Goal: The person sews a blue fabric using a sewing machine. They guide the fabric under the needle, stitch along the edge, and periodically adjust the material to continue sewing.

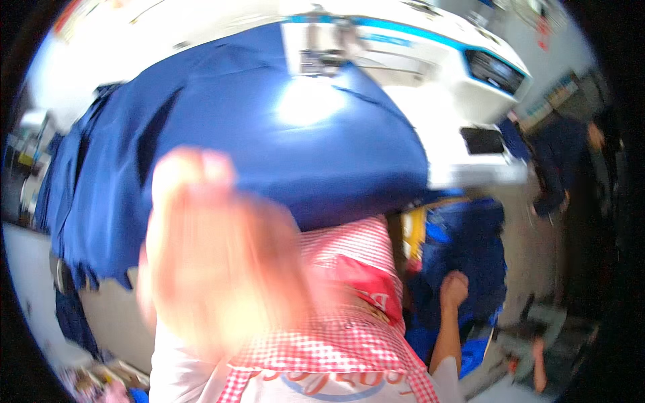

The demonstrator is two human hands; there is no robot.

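My left hand (222, 255) is a large motion-smeared shape in front of the navy fabric (235, 114), so its fingers and any contact are unclear. That fabric drapes over a white sewing machine's bed, beneath the needle area (316, 57) and its bright light. Lower right, my right hand (454, 289) has curled fingers against a stack of navy cloth pieces (463, 242) beside my checked red-and-white apron (336, 349); what it grips is too small to make out.
A black phone (482, 140) lies on the white table right of the fabric. The machine has a dark control panel (492, 70). At far right is a person in dark clothing (557, 154). Assorted cloth (101, 383) sits at lower left, and metal equipment (551, 322) at lower right.
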